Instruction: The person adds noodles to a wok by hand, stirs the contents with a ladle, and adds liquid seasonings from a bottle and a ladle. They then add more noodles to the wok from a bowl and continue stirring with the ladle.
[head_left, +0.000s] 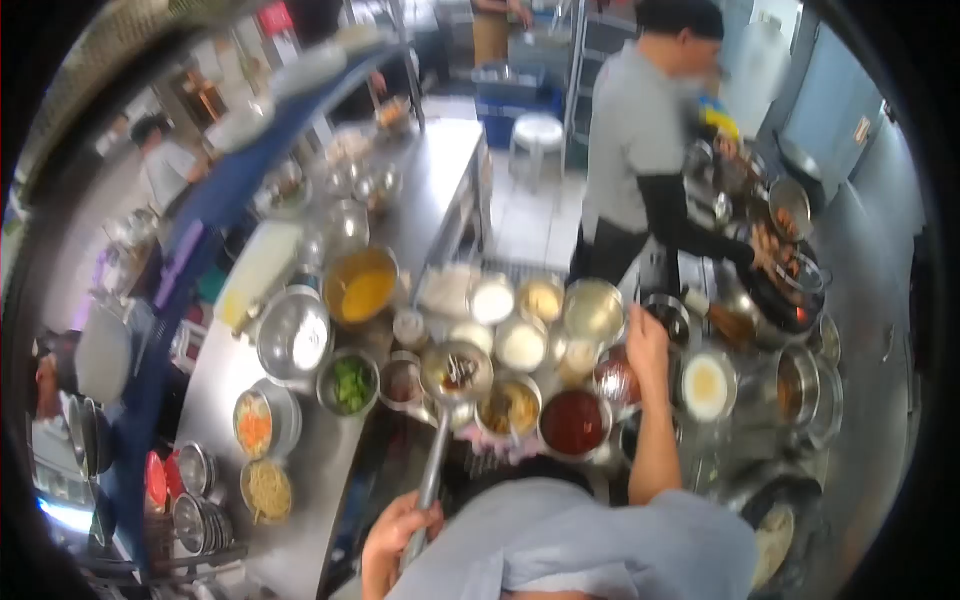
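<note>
My left hand (400, 528) is closed around the long handle of a metal ladle (430, 475). The ladle's round bowl holds dark brown sauce with pale streaks and hovers among the ingredient containers. My right hand (647, 345) reaches forward, fingers curled beside a metal bowl of pale yellow liquid (595, 310); what it grips is too blurred to make out. Below that hand sit a dark red, covered-looking container (618, 380) and a bowl of red sauce (575, 421). A bowl of yellowish-brown food (509, 408) stands right of the ladle.
A co-worker (640, 150) works over a wok (785, 300) at the right-hand stove. Bowls of green vegetables (350, 384), orange liquid (361, 286) and noodles (267, 491) line the steel counter (315, 470) at left. A pot of whitish liquid (709, 387) stands at right.
</note>
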